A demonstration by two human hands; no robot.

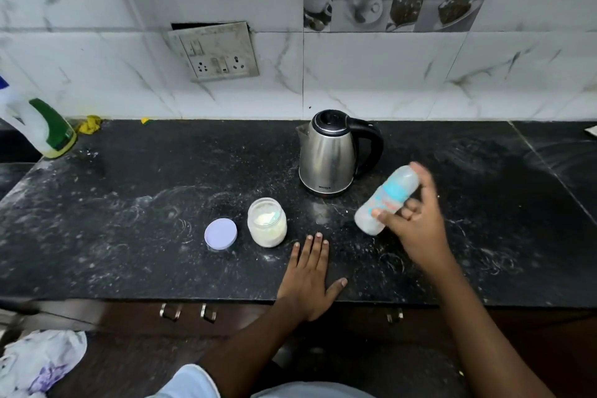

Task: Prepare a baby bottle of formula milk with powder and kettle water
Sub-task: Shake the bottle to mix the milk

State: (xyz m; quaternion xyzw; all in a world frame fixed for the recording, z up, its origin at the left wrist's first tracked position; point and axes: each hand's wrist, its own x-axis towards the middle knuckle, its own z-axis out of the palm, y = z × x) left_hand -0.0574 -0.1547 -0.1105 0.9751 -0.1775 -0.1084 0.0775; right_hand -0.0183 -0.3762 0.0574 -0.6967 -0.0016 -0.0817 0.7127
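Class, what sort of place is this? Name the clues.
Most likely a home kitchen: a dark stone counter backed by a tiled wall, an electric kettle standing on it, and a wall socket panel above.

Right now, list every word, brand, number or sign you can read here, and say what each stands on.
Nothing can be quoted with certainty.
On the kettle: a small brand mark near the base, too small to read.
On the baby bottle in the right hand: blue and red print, blurred.
On the spray bottle: a green label, no letters legible.
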